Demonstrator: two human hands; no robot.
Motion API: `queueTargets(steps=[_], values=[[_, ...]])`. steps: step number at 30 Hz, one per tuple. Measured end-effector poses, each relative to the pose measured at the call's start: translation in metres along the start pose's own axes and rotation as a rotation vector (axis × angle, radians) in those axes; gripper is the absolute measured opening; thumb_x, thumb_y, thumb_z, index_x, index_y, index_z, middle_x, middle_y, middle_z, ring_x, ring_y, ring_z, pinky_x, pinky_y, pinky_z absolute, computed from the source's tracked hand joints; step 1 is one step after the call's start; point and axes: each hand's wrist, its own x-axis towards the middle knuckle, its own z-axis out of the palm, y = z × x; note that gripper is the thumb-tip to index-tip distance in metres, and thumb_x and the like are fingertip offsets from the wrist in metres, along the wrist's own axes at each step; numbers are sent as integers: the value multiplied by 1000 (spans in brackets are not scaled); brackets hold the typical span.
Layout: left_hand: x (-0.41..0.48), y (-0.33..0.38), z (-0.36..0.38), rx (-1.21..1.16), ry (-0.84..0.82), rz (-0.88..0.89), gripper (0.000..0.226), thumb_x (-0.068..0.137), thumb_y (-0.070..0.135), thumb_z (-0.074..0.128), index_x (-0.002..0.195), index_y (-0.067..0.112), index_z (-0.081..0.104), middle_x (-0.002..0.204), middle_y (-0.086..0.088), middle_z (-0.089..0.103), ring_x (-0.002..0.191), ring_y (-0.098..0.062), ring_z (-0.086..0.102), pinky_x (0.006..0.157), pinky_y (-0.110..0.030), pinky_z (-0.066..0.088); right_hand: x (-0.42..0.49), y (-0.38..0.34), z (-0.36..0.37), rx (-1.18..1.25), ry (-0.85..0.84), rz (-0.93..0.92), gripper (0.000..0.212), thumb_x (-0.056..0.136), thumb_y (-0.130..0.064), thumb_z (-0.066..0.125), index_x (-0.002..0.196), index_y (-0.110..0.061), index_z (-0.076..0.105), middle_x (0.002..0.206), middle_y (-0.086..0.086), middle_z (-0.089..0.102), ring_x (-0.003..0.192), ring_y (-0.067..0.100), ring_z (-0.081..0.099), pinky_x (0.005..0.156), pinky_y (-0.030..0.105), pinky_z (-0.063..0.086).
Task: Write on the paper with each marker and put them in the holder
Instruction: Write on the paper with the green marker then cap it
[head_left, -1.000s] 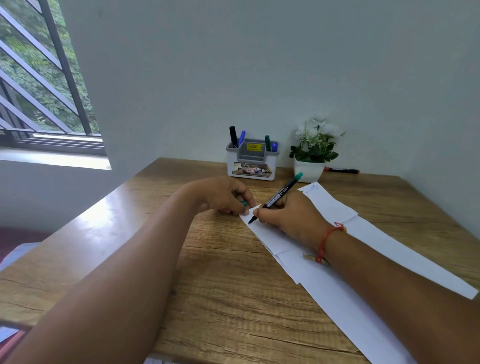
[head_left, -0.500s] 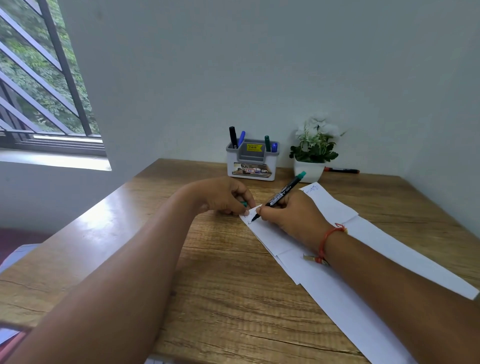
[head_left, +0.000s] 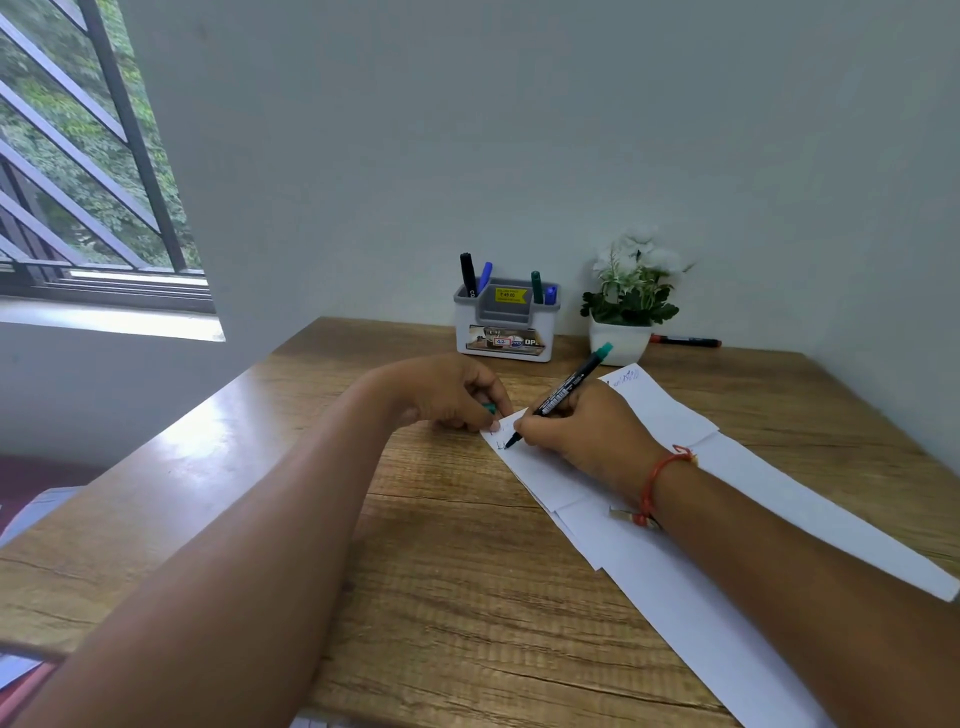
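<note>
Mid-frame, the right hand is gripping the green marker, tip touching the paper. The left hand is pinching what looks like a green cap; the holder is standing upper centre.

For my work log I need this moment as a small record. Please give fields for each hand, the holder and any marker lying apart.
right hand: grips green marker, tip on paper
left hand: holds green cap at the paper's corner
holder: by the wall, four markers inside
red marker: lies on table beside plant pot
</note>
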Motion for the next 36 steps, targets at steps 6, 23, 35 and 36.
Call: queueTargets(steps=[6, 23, 35, 36], values=[[0, 1, 0, 1, -1, -12, 24, 84, 3, 74, 107, 11, 73, 76, 2, 68, 62, -7, 58, 53, -15, 45, 2, 3, 1, -10, 31, 1, 22, 82, -31, 71, 88, -9, 76, 80, 10, 74, 69, 13, 60, 64, 32, 47], [-1, 3, 1, 10, -7, -24, 24, 84, 3, 74, 107, 11, 72, 81, -1, 68, 64, -7, 58, 53, -14, 46, 1, 3, 0, 18, 30, 23, 20, 83, -30, 71, 85, -10, 74, 73, 6, 69, 67, 10, 57, 62, 29, 45], [-1, 3, 0, 15, -15, -34, 24, 86, 3, 72, 108, 11, 72, 84, -1, 69, 66, -8, 57, 53, -15, 45, 4, 5, 1, 6, 20, 31, 28, 83, -32, 70, 90, -5, 74, 70, 5, 65, 65, 13, 54, 62, 33, 44], [-1, 3, 0, 18, -16, -33, 24, 85, 3, 72, 108, 11, 72, 84, -2, 69, 67, -9, 57, 53, -15, 45, 5, 5, 1, 5, 24, 27, 28, 83, -32, 70, 91, -6, 75, 72, 5, 67, 65, 12, 55, 62, 32, 44]])
